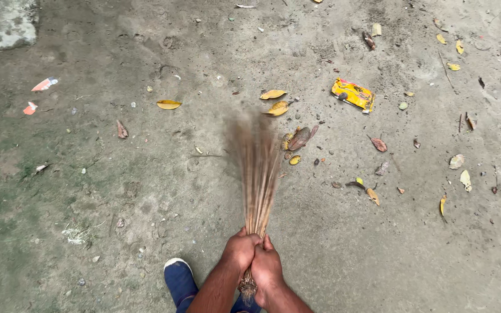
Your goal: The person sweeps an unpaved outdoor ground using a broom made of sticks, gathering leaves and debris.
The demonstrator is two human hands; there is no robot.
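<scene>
Leaves (274, 94) and yellow wrapper (352, 94) beyond the broom (257, 168).

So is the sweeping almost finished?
Not nearly. The bare ground on the left looks mostly swept, with only small bits. Both hands, left hand and right hand, grip the broom, blurred near a leaf pile. Left to do: the yellow wrapper and many leaves on the right.
</scene>
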